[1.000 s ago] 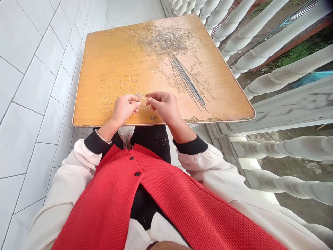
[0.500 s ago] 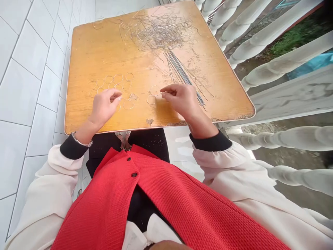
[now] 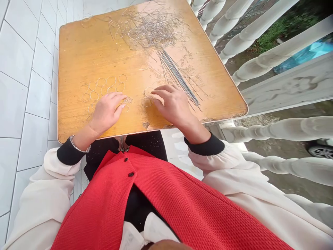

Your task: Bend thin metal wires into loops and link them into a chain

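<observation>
A worn wooden table [image 3: 78,45] stands in front of me. My left hand [image 3: 106,111] lies on it with fingers stretched out, beside a cluster of several small wire rings [image 3: 100,86]. My right hand [image 3: 173,104] rests flat to the right, its fingertips touching a loose wire ring [image 3: 146,101]. A bundle of straight wires [image 3: 177,76] runs just past my right hand. At the table's far side lies a tangled heap of wire [image 3: 153,29].
A white balustrade [image 3: 260,31] runs along the right of the table. White floor tiles [image 3: 23,69] lie to the left. My red vest and black trousers fill the lower view, close to the table's near edge.
My hands were pinched together on a wire ring a second ago. They have parted and come down flat on the table, the left by the ring cluster, the right on a loose ring.
</observation>
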Demonstrator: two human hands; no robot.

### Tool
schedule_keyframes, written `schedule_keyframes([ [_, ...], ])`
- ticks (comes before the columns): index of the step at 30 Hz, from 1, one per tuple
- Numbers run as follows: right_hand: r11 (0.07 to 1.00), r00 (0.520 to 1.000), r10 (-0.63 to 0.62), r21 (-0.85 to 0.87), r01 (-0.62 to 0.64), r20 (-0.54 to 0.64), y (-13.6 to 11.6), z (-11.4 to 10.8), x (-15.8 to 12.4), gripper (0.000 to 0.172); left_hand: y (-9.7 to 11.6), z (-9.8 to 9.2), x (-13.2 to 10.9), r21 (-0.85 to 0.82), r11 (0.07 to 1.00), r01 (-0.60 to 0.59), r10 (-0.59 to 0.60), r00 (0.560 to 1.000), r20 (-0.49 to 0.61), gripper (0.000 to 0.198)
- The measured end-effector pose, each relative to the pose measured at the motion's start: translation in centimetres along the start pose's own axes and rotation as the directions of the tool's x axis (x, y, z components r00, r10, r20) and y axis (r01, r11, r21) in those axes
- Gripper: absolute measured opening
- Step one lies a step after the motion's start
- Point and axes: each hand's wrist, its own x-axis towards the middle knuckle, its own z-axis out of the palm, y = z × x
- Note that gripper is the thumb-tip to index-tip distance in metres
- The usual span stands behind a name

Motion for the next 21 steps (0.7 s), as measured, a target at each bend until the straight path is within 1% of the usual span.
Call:
schedule_keyframes([
  [3,0.997,0.992,-0.072,-0.032,0.076,0.099,-1.4,0.4,-1.0,0.037,0.6,0.2,0.9,-0.004,1.000,-0.004,0.004,1.000,0.017,0.031],
  [5,0.994,0.989,-0.093,-0.041,0.098,0.112,-2.6,0.7,-2.8,0.043,0.7,0.6,1.2,-0.007,1.000,0.013,-0.012,1.000,0.026,0.031],
  [9,0.990,0.980,-0.132,-0.020,0.136,0.150,-4.4,1.2,-7.2,0.062,0.3,1.2,0.5,-0.006,1.000,0.018,-0.018,0.999,0.038,0.035],
  [10,0.990,0.977,-0.141,-0.003,0.143,0.157,-4.5,1.3,-7.9,0.064,0.3,1.3,0.2,-0.007,1.000,0.010,-0.010,0.999,0.037,0.036],
  [12,0.986,0.974,-0.167,0.048,0.161,0.156,-4.4,1.4,-8.9,0.063,0.6,1.4,-0.4,-0.012,1.000,-0.016,0.017,0.999,0.039,0.037],
  [13,0.983,0.974,-0.178,0.074,0.169,0.140,-4.2,1.3,-9.1,0.062,0.8,1.5,-0.8,-0.016,0.999,-0.033,0.034,0.998,0.047,0.037],
  [15,0.980,0.981,-0.177,0.106,0.169,0.073,-3.4,1.1,-9.4,0.058,1.4,1.5,-1.5,-0.023,0.997,-0.069,0.071,0.995,0.073,0.036],
  [16,0.982,0.987,-0.157,0.107,0.153,0.024,-3.0,0.9,-9.5,0.055,1.7,1.5,-1.9,-0.025,0.996,-0.088,0.090,0.992,0.088,0.036],
  [19,0.995,0.992,-0.043,0.089,0.053,-0.119,-1.7,0.2,-9.9,0.037,2.4,1.8,-3.0,-0.026,0.989,-0.145,0.147,0.983,0.113,0.035],
  [21,0.996,0.987,0.012,0.092,0.003,-0.160,-1.3,-0.1,-10.1,0.030,2.8,2.2,-3.6,-0.027,0.983,-0.184,0.186,0.975,0.121,0.034],
])
